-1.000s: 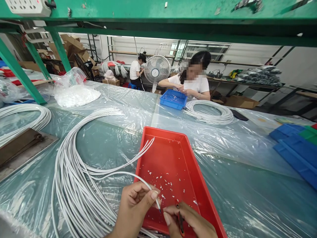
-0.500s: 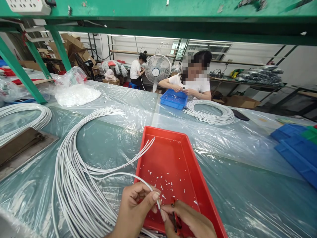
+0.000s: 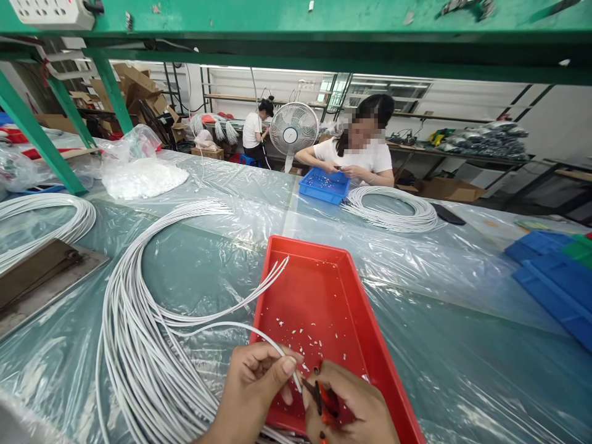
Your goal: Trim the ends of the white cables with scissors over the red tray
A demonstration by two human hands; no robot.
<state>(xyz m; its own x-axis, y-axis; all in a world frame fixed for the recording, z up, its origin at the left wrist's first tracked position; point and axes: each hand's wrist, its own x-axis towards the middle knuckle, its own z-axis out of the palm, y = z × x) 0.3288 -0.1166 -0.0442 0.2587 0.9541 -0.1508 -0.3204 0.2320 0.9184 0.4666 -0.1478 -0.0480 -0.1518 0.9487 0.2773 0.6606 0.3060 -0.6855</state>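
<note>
Over the near end of a red tray (image 3: 308,287), my left hand (image 3: 250,391) pinches a white cable (image 3: 256,331) between thumb and fingers, close to its end. My right hand (image 3: 358,404) is closed around small red-handled pliers (image 3: 327,402), whose dark jaws are beside the cable's tip. Whether the jaws touch the cable, I cannot tell. Small white scraps (image 3: 314,336) lie on the tray floor. Left of the tray spreads a large bundle of white cables (image 3: 134,327), with several ends resting over the tray's left rim.
Another cable coil (image 3: 86,216) and a brown block on a plate (image 3: 37,271) are at left. Across the table a person (image 3: 365,142) works over a blue tray (image 3: 324,185) beside a cable coil (image 3: 393,209). Blue bins (image 3: 555,283) stand right. A green shelf beam (image 3: 277,18) crosses overhead.
My right hand has turned, bringing the pliers' jaws up beside the cable tip; earlier its thumb and finger were at the tip. My left hand has barely moved.
</note>
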